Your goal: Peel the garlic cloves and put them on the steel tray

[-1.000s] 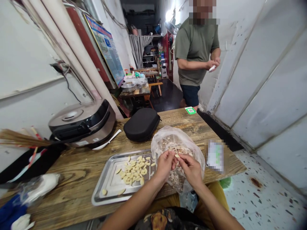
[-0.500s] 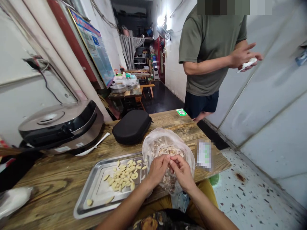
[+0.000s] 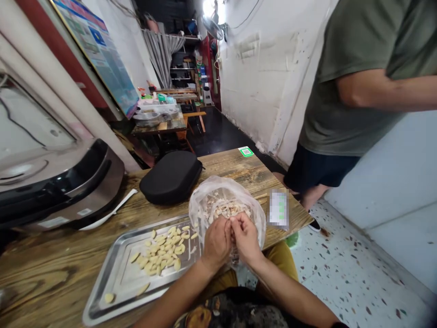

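My left hand (image 3: 217, 239) and my right hand (image 3: 245, 237) meet over the mouth of a clear plastic bag (image 3: 201, 200). Both are closed, fingertips pinched together; whatever small thing lies between them is hidden. Papery garlic skins (image 3: 228, 207), pale with reddish bits, fill the bag under my fingers. Left of the bag is a metal tray (image 3: 97, 291), with many peeled garlic cloves (image 3: 164, 250) heaped toward its right side. Two cloves lie apart near its front left edge.
A black zip case (image 3: 170, 177) sits behind the tray, beside a white plastic spoon-like utensil (image 3: 111, 212) and a large electric cooker (image 3: 61, 187). A blurred-out card or phone (image 3: 278, 209) lies right of the bag. A person in a green shirt (image 3: 355, 100) stands beyond the table's right edge.
My view has turned slightly, shifting the table leftward. The other person has come closer on the right. My hands stay together over the bag, fingers slightly rearranged.
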`<state>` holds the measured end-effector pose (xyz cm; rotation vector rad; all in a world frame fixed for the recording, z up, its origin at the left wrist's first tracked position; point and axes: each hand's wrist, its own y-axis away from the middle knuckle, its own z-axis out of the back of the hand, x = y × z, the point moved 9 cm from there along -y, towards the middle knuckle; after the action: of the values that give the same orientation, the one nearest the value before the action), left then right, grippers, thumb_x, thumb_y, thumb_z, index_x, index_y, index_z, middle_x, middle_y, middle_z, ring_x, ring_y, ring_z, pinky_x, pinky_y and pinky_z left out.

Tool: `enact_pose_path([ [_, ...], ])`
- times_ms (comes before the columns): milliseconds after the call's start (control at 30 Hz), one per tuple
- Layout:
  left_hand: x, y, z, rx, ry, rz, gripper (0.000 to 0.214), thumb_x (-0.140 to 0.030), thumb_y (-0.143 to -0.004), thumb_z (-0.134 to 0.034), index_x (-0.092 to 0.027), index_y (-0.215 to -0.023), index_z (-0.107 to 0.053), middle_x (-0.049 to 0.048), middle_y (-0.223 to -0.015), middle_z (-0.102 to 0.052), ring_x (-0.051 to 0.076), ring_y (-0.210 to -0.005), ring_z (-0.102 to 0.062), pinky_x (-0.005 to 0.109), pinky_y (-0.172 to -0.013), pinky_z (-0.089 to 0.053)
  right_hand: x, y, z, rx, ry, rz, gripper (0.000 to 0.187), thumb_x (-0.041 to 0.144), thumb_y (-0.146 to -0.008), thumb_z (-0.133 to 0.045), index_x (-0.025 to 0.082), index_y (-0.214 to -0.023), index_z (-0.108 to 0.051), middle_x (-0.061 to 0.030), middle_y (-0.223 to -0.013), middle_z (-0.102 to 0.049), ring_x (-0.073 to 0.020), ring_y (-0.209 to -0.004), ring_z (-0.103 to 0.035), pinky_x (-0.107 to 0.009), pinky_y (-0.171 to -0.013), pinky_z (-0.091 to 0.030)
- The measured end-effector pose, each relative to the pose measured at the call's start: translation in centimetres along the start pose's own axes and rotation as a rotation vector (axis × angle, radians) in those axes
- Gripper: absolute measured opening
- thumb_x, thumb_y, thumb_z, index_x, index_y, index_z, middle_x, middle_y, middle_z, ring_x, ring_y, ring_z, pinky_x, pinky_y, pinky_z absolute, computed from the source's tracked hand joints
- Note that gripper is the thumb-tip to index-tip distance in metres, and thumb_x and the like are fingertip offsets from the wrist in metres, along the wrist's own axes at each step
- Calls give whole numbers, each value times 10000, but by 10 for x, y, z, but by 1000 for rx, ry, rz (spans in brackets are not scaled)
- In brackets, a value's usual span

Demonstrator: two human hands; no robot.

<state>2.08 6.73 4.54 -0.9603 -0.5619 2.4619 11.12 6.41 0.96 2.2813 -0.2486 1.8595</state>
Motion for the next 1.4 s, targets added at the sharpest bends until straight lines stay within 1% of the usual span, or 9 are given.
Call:
enact_pose_path([
  [100, -1, 2, -2, 16, -92, -178, 248, -210, -896, -317, -191, -708, -478, 34, -640, -510, 172, -630, -478, 276, -615, -359, -26, -1, -11, 107, -236, -280, 316, 462, -699, -591, 218, -641, -399, 104, -460, -374, -41, -342, -202, -182, -338, -157],
  [200, 5, 6, -5, 109, -50, -256, 258, -223, -892, -336, -191, -681, -482, 28, -631, -508, 166, -636, -477, 277, -636, -373, -34, 1, -11, 183, -188, -335, 323, 489, -732, -552, 221, -651, -391, 104, -457, -394, -38, -322, -159, -194, -328, -145],
  [267, 18, 8, -2, 168, 21, -122, 277, -249, -901, -329, -191, -672, -473, 12, -617, -495, 152, -613, -476, 263, -615, -373, -26, 2, 6, 150, 17, -196, 320, 488, -807, -466, 214, -648, -424, 72, -482, -435, -65, -356, -281, -212, -362, -239],
  [367, 41, 15, 4, 212, 155, 200, 290, -305, -911, -317, -190, -692, -469, -7, -612, -508, 136, -588, -496, 249, -587, -372, 0, 14, 48, 5, 417, 157, 354, 395, -889, -373, 198, -603, -443, 11, -587, -493, -122, -569, -473, -255, -546, -380],
  [500, 46, 30, 2, 260, 405, 399, 263, -355, -906, -338, -189, -787, -504, -6, -670, -580, 141, -659, -557, 259, -671, -409, 17, 43, 116, -236, 811, 522, 281, 266, -814, -529, 206, -582, -382, -59, -844, -597, -204, -867, -541, -338, -739, -411],
  [667, 64, 49, -19, 301, 683, 671, 259, -426, -835, -477, -174, -869, -530, 19, -753, -631, 129, -584, -554, 252, -589, -436, -2, 46, 163, -292, 1221, 638, 237, 241, -788, -555, 202, -591, -429, -64, -1119, -613, -275, -1049, -481, -454, -872, -341],
  [767, 73, 50, -24, 265, 720, 771, 274, -421, -793, -551, -167, -896, -538, 15, -750, -633, 112, -562, -545, 233, -579, -433, -8, 37, 168, -303, 1274, 625, 203, 237, -795, -547, 195, -608, -479, -33, -1129, -625, -296, -1080, -453, -479, -878, -295],
  [967, 77, 44, -27, 235, 726, 876, 296, -415, -754, -608, -164, -892, -535, 3, -696, -624, 98, -531, -527, 208, -547, -422, -16, 21, 168, -305, 1168, 580, 164, 246, -803, -538, 194, -649, -527, -17, -1127, -632, -289, -1117, -430, -487, -924, -237],
  [1400, 72, 41, -40, 288, 684, 935, 352, -452, -693, -656, -156, -859, -563, 7, -640, -612, 106, -510, -519, 207, -523, -429, -23, 19, 169, -313, 1177, 582, 135, 241, -787, -542, 198, -659, -538, -8, -1085, -651, -286, -1091, -452, -497, -942, -235],
])
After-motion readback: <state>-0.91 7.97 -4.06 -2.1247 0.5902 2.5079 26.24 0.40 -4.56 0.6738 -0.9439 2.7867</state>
